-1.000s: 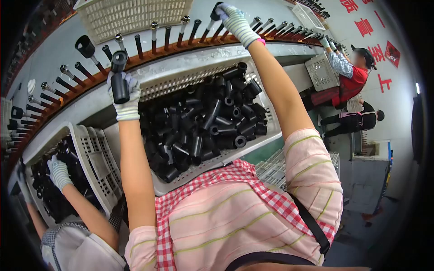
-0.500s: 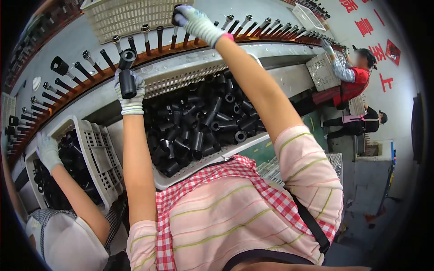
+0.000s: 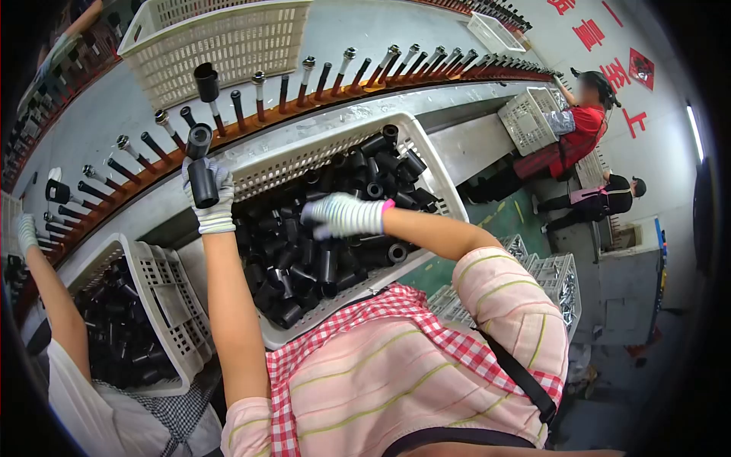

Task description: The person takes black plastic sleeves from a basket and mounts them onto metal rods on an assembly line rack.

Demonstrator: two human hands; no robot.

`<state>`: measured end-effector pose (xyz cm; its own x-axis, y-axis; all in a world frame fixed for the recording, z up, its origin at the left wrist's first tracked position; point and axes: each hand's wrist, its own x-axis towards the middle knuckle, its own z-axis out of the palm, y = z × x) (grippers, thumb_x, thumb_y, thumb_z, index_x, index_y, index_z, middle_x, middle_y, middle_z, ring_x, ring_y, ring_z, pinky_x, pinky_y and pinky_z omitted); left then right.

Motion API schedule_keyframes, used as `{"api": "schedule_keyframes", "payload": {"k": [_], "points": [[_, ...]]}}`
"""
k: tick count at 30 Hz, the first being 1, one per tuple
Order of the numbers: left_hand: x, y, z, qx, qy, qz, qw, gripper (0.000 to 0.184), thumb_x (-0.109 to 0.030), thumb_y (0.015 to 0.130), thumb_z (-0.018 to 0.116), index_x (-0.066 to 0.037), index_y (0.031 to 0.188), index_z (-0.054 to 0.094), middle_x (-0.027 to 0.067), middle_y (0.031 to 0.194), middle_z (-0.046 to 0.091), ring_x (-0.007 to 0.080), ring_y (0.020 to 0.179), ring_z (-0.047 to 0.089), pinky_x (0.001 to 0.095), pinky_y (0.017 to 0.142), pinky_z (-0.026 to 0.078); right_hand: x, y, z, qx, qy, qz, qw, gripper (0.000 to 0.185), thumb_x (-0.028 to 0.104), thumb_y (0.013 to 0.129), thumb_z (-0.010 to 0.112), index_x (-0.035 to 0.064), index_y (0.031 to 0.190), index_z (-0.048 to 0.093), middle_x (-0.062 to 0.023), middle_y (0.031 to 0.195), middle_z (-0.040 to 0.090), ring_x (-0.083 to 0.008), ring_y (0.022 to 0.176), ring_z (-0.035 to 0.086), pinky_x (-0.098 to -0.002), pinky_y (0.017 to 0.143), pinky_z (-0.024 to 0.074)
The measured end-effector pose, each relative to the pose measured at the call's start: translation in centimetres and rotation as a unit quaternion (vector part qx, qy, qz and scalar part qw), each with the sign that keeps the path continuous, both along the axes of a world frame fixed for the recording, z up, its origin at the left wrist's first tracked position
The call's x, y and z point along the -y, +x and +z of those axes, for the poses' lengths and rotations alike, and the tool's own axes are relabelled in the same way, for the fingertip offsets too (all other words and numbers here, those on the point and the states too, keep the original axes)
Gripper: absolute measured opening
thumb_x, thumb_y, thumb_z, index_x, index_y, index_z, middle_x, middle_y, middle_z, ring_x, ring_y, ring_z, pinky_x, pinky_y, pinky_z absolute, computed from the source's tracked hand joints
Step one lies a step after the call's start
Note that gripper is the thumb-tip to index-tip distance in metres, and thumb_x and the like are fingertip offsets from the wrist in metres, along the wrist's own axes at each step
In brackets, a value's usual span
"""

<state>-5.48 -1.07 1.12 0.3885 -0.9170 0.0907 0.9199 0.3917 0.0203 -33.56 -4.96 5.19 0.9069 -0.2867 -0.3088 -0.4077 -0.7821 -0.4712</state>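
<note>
Over the crate (image 3: 435, 164), the right hand (image 3: 343, 215), grip too blurred to tell, was back from capping one more rod (image 3: 218, 122) at ten o'clock, while the left hand (image 3: 219, 196) clutched two black sleeves (image 3: 203, 184) near nine.

A gloved left hand (image 3: 222, 187) grips left of center, the left forearm (image 3: 228, 312) upright below it; the right hand (image 3: 346, 215), partly blurred, crosses mid-frame, right arm (image 3: 449, 234) bent.

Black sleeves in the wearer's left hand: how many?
2 visible: the upper sleeve, and the lower sleeve just below it in view, both in the left hand. More may be hidden.
</note>
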Motion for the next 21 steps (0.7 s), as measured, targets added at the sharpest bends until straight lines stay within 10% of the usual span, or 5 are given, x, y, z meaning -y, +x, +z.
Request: {"api": "schedule_keyframes", "payload": {"k": [3,5,9,16,21], "points": [[0.2,-0.1,0.1,-0.017,0.010,0.010,1.000,0.022,-0.028,0.091,0.049,-0.012,0.077,0.046,-0.0002,0.056,0.042,0.0116,0.043,0.037,0.0238,0.037,0.029,7.0,0.0,4.4,0.112,-0.088,-0.155,0.978,0.023,0.022,0.079,0.060,0.0069,0.097,0.060,-0.0158,0.088,0.062,-0.0313,0.080,0.062,-0.0392,0.074,0.0502],[0.3,-0.2,0.0,-0.010,0.000,0.008,1.000,0.022,-0.028,0.091,0.049,-0.012,0.076,0.046,-0.0001,0.056,0.042,0.0116,0.043,0.037,0.0240,0.037,0.029,14.9,-1.2,4.9,0.197,-0.408,-0.114,0.884,0.014,0.019,0.082,0.057,0.0068,0.086,0.064,-0.0140,0.083,0.065,-0.0306,0.077,0.063,-0.0368,0.069,0.0516],[0.3,0.0,0.3,0.004,-0.023,-0.001,1.000,0.025,-0.029,0.092,0.048,-0.010,0.076,0.046,0.0002,0.055,0.042,0.0118,0.043,0.036,0.0245,0.037,0.029,24.1,-2.0,9.7,0.333,-0.320,-0.462,0.757,0.025,0.030,0.088,0.052,0.0091,0.093,0.064,-0.0169,0.086,0.066,-0.0348,0.082,0.063,-0.0413,0.072,0.0497],[0.0,-0.5,1.8,-0.010,0.015,-0.008,1.000,0.028,-0.031,0.093,0.047,-0.009,0.075,0.045,0.0005,0.056,0.042,0.0119,0.043,0.034,0.0254,0.040,0.030,27.5,2.0,11.4,0.102,-0.393,-0.266,0.874,0.027,0.031,0.088,0.048,0.0120,0.101,0.062,-0.0163,0.094,0.064,-0.0352,0.093,0.060,-0.0424,0.081,0.0475],[0.6,0.2,0.3,-0.021,-0.025,-0.017,0.999,0.022,-0.023,0.089,0.052,-0.009,0.074,0.043,0.0000,0.061,0.040,0.0109,0.047,0.031,0.0245,0.043,0.027,26.6,3.1,9.7,0.201,-0.278,-0.307,0.887,0.032,0.032,0.088,0.051,0.0080,0.108,0.058,-0.0190,0.097,0.063,-0.0331,0.079,0.064,-0.0422,0.072,0.0506]]}}
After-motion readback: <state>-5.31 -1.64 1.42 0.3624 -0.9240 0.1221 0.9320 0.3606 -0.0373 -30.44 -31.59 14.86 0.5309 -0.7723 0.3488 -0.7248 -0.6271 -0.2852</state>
